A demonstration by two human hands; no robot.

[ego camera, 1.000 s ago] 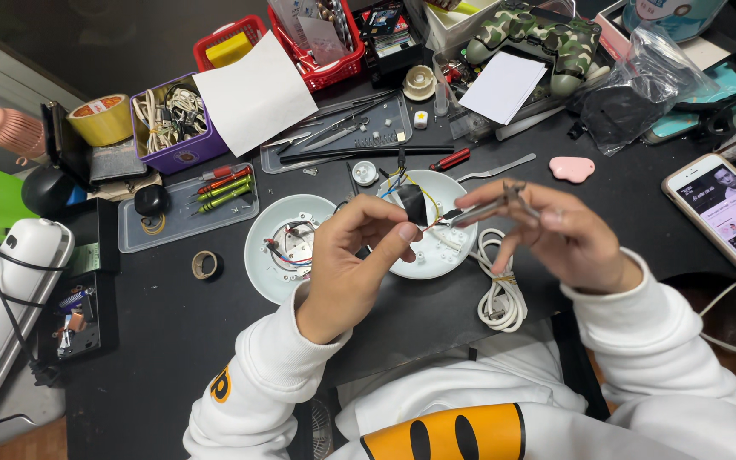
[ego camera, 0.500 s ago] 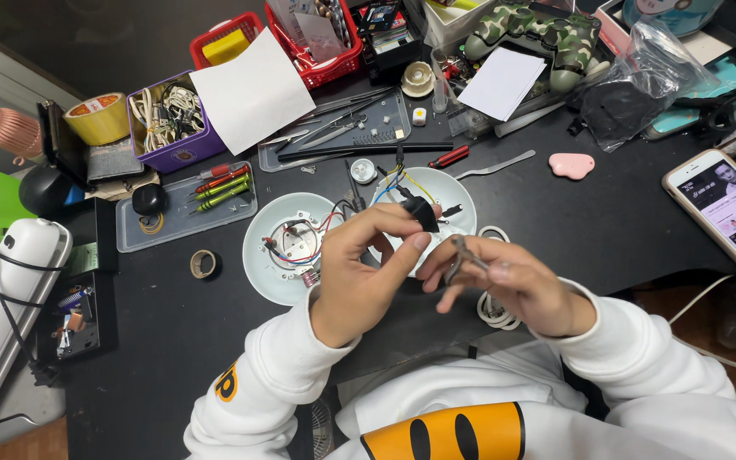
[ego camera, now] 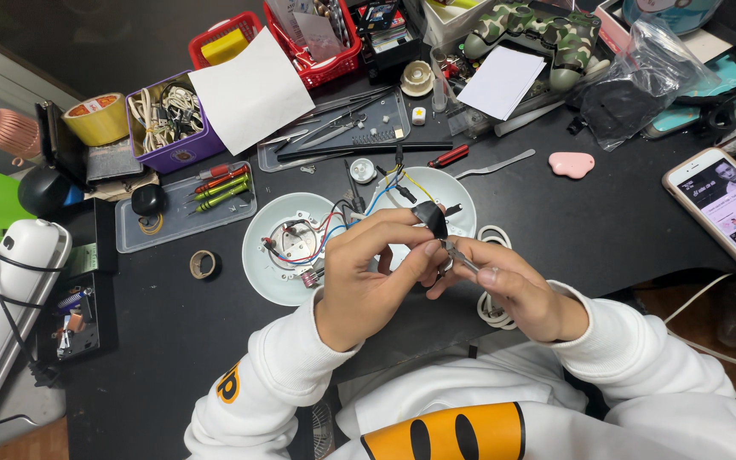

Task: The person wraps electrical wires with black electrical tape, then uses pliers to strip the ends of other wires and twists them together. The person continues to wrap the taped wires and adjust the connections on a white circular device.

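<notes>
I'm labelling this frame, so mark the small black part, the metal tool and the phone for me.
small black part [ego camera: 430,218], head view, on its black top face.
metal tool [ego camera: 462,256], head view, on its bare shaft.
phone [ego camera: 730,209], head view, on its lit screen.

The person wears a white sweatshirt with long, thick sleeves ending in ribbed cuffs just above the bare left hand [ego camera: 368,285] and right hand [ego camera: 513,294] — an orange-and-black print on the chest, another on the left sleeve.
</notes>
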